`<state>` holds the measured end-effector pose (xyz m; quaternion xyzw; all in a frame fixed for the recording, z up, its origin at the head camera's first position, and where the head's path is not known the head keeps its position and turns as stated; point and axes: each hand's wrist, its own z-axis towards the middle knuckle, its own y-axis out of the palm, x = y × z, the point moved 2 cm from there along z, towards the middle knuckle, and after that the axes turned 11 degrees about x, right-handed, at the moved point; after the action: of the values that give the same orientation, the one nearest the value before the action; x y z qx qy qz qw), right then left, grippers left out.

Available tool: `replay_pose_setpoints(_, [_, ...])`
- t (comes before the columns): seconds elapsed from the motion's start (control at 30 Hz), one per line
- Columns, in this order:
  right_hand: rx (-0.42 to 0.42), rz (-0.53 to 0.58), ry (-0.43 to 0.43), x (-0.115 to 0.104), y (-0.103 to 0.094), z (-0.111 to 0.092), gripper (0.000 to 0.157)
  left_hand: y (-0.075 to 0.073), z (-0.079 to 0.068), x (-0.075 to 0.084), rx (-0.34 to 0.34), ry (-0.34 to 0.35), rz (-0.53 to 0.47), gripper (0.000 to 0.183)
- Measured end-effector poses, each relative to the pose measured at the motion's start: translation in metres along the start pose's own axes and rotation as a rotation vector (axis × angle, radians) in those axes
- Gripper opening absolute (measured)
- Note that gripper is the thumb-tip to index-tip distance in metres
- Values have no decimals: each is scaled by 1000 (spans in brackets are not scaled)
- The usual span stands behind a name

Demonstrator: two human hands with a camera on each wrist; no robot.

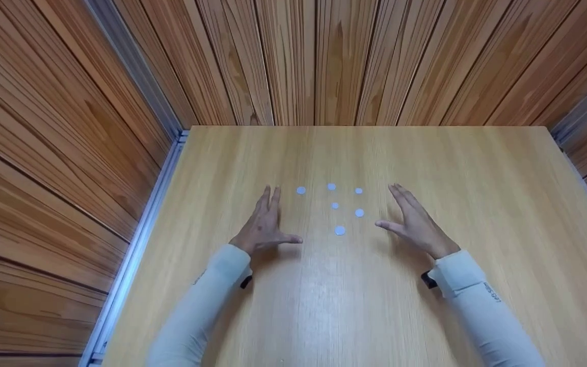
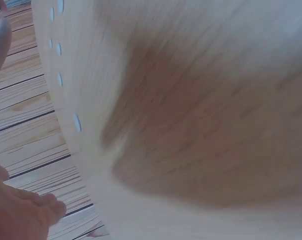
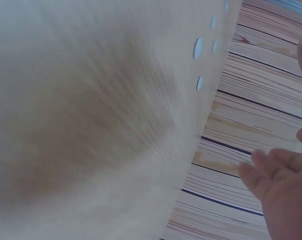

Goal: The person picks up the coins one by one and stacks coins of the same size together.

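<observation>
Several small, flat, pale round discs (image 1: 340, 230) lie spread on the wooden table (image 1: 477, 204) in the head view, differing slightly in size. To their left is my left hand (image 1: 264, 224), fingers extended and thumb pointing toward the discs. My right hand (image 1: 418, 224) mirrors it on the other side, its thumb also turned inward. Neither hand touches a disc, and both cast shadows on the tabletop. Part of the left hand (image 2: 23, 212) shows at the edge of the left wrist view. The right wrist view catches the right hand (image 3: 286, 190) with nothing in its fingers.
Wood-plank walls (image 1: 293, 61) rise behind the table and at its sides. A metal rail (image 1: 135, 244) runs along the left table edge. Pale sleeves (image 1: 207, 295) cover both forearms, with a dark strap piece (image 1: 428, 280) at the right wrist.
</observation>
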<state>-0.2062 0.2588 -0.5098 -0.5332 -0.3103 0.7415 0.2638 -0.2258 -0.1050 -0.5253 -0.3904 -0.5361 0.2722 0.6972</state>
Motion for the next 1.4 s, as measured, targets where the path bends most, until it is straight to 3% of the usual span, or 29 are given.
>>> replay_pose_setpoints(0.2, [34, 174, 46, 6, 7, 1, 91, 6, 1, 2, -14, -38, -126, 136])
replay_pose_setpoints(0.4, [66, 288, 60, 8, 17, 3, 82, 14, 2, 4, 14, -41, -282, 127])
replay_pose_setpoints(0.63, [52, 407, 77, 10, 26, 2, 67, 28, 2, 9, -35, -34, -325, 119])
replay_pose_setpoints(0.8, [36, 437, 99, 12, 33, 1, 57, 37, 2, 11, -92, -38, -440, 113])
replay_pose_setpoints(1.03, [20, 450, 114, 8, 44, 3, 47, 48, 6, 14, -100, -30, -638, 100])
replay_pose_setpoints(1.4, [-50, 511, 161, -1, 65, 6, 37, 62, 12, 21, -138, -134, -809, 73])
